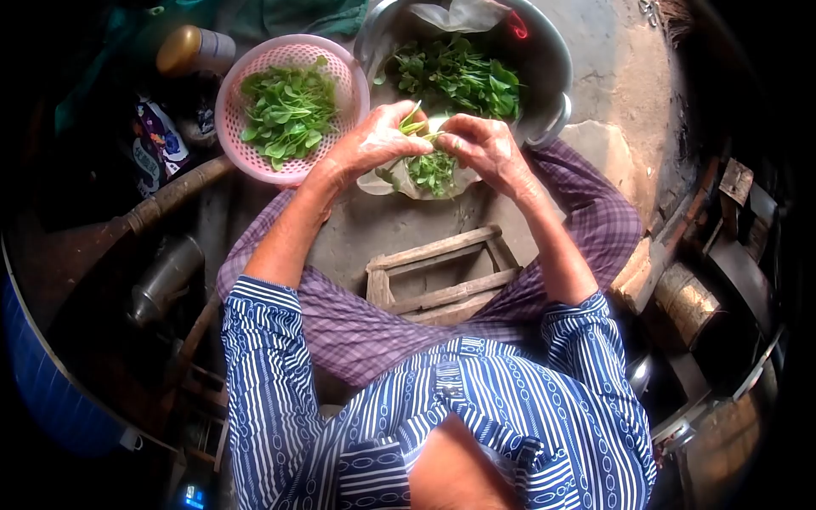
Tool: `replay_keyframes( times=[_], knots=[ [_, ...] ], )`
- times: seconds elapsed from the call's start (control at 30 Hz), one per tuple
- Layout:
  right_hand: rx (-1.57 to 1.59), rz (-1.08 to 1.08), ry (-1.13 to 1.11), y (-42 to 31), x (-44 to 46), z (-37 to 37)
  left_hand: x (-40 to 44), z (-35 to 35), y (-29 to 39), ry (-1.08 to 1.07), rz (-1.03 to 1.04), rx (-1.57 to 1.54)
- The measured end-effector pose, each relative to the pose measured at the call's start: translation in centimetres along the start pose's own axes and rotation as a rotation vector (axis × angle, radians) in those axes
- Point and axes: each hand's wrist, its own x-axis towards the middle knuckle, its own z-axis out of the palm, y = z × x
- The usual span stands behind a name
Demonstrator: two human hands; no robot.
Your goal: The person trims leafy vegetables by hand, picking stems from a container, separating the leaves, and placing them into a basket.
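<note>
My left hand (381,143) is closed round a few green stems (413,123), which stick out between thumb and fingers. Close beside it, my right hand (480,146) pinches the ends of the same greens. Just below both hands, small trimmed leaves (432,172) lie on a pale plastic sheet (379,184). To the left, a pink perforated basket (228,106) holds a heap of leafy greens (290,113). A large metal basin (557,64) behind my right hand contains more leafy greens (463,76) and a clear plastic bag (463,15).
An empty wooden frame stool (438,248) stands between my legs. At the upper left lies a jar with a golden lid (194,51). A metal cylinder (167,279) is at the left, and a tin (685,299) with wood pieces sits at the right.
</note>
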Motion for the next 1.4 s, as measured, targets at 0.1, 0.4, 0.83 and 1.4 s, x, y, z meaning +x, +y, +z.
replay_keyframes(
  times=[0.1, 0.4, 0.83, 1.4],
  knots=[
    [0.007, -0.059, 0.012, 1.0, 0.7, 0.0, -0.2, 0.0, 0.2, 0.022, 0.096, 0.048],
    [-0.175, -0.217, 0.032, 0.6, 0.9, 0.2, 0.0, 0.0, -0.2, -0.015, -0.096, -0.105],
    [-0.503, -0.361, 0.106, 4.5, -1.6, 5.0, -0.1, 2.5, -2.4, 0.073, -0.074, 0.42],
    [-0.006, 0.121, -0.086, 11.7, 1.5, 6.6, -1.1, -2.6, -0.4, 0.005, -0.129, 0.38]
  ],
)
